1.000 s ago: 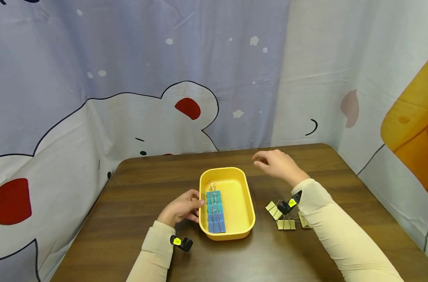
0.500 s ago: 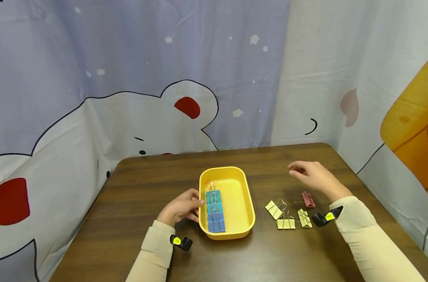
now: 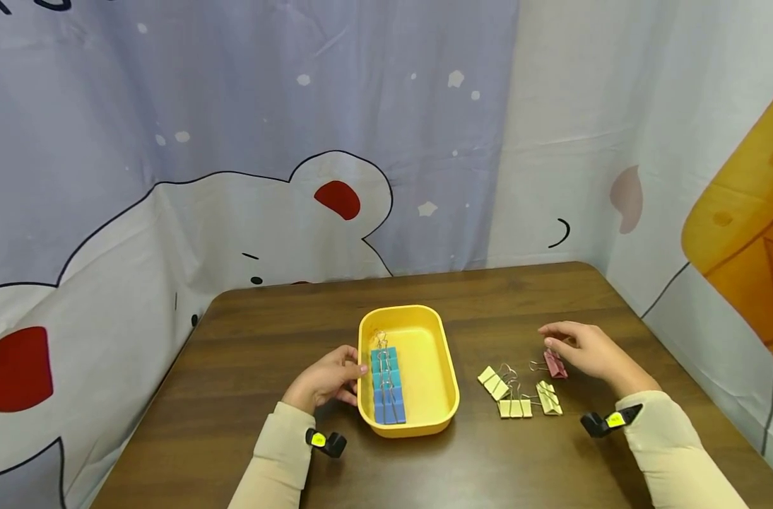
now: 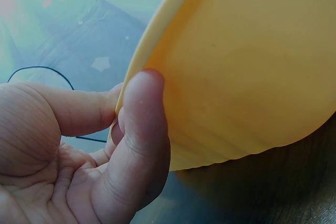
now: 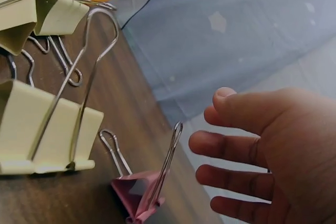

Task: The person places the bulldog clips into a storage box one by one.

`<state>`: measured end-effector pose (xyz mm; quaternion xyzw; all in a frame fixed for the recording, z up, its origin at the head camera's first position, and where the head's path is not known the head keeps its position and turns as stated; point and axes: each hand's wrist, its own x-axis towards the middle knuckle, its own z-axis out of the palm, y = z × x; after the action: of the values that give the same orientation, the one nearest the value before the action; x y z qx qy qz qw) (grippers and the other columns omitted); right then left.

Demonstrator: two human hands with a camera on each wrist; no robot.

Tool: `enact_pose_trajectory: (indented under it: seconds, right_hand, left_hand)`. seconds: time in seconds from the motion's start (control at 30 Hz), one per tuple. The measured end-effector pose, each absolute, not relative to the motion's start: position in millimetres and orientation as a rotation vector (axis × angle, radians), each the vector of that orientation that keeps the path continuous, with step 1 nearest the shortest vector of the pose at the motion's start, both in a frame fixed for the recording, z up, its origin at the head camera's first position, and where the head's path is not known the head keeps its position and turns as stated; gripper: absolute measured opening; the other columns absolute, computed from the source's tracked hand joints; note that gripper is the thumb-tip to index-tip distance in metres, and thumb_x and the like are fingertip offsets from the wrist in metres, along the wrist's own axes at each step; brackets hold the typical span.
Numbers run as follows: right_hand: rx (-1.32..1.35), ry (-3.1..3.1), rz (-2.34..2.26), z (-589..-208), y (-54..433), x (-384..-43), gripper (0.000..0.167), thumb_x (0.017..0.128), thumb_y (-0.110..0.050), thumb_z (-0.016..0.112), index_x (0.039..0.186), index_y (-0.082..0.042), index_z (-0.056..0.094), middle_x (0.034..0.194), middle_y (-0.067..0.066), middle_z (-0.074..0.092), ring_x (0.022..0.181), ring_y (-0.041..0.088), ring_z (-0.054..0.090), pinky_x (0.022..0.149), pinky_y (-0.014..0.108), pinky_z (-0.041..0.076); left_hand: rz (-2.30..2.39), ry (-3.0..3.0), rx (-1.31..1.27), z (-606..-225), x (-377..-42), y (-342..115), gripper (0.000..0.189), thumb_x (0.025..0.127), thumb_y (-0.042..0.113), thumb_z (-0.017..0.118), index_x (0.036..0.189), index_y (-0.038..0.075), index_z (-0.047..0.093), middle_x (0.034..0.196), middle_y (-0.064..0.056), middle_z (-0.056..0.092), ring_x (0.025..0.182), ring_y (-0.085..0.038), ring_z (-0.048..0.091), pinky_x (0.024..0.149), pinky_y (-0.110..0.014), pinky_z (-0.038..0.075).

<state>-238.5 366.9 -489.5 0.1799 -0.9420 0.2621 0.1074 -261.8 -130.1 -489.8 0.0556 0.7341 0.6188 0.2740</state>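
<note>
My left hand (image 3: 326, 378) holds the left wall of a yellow plastic tray (image 3: 451, 367), pinching the rim between thumb and fingers, as the left wrist view shows close up. Inside the tray, teal binder clips (image 3: 386, 359) and blue binder clips (image 3: 389, 412) stand in a column along the left side. To the right, my right hand (image 3: 586, 350) hovers over a pink binder clip (image 3: 555, 365), fingers loosely bent and nothing between them. In the right wrist view a gap shows between the fingertips (image 5: 202, 142) and the pink clip's wire handle.
Three pale yellow binder clips lie between the tray and the right hand: a left one (image 3: 493, 383), a front one (image 3: 516, 408) and a right one (image 3: 548, 398). The brown wooden table (image 3: 266, 318) ends at a patterned curtain (image 3: 246, 106) behind.
My right hand has moved right from behind the tray, then down to the pink clip, uncovering the clips its arm had hidden. The left hand keeps its hold on the tray.
</note>
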Motion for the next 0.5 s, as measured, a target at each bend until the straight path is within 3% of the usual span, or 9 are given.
enact_pose_trajectory:
  seconds: [0.17,0.33,0.5]
  right_hand:
    - [0.579,-2.69,0.764,-499,368,-234,0.022,0.096,-0.006,0.067,0.118,-0.005,0.071,0.109,0.007,0.074,0.1,0.025,0.067,0.082,0.044,0.057]
    - [0.589,-2.622,0.781,-507,366,-232,0.023,0.092,0.003,0.067,0.114,-0.005,0.072,0.104,0.005,0.074,0.096,0.016,0.067,0.08,0.032,0.057]
    - [0.624,-2.604,0.86,-516,363,-232,0.023,0.093,0.006,0.065,0.113,-0.003,0.072,0.092,0.002,0.071,0.075,0.01,0.064,0.069,0.025,0.053]
  left_hand:
    - [1.661,1.982,0.141,-490,-262,-130,0.039,0.102,0.01,0.059,0.13,-0.004,0.037,0.087,-0.013,0.058,0.067,-0.019,0.057,0.056,-0.031,0.061]
    - [1.67,1.976,0.146,-489,-262,-129,0.039,0.102,0.009,0.059,0.13,-0.004,0.036,0.087,-0.014,0.058,0.067,-0.019,0.057,0.055,-0.031,0.061]
    - [1.674,1.975,0.155,-490,-261,-129,0.038,0.102,0.009,0.059,0.129,-0.004,0.036,0.087,-0.014,0.058,0.066,-0.018,0.056,0.055,-0.031,0.061]
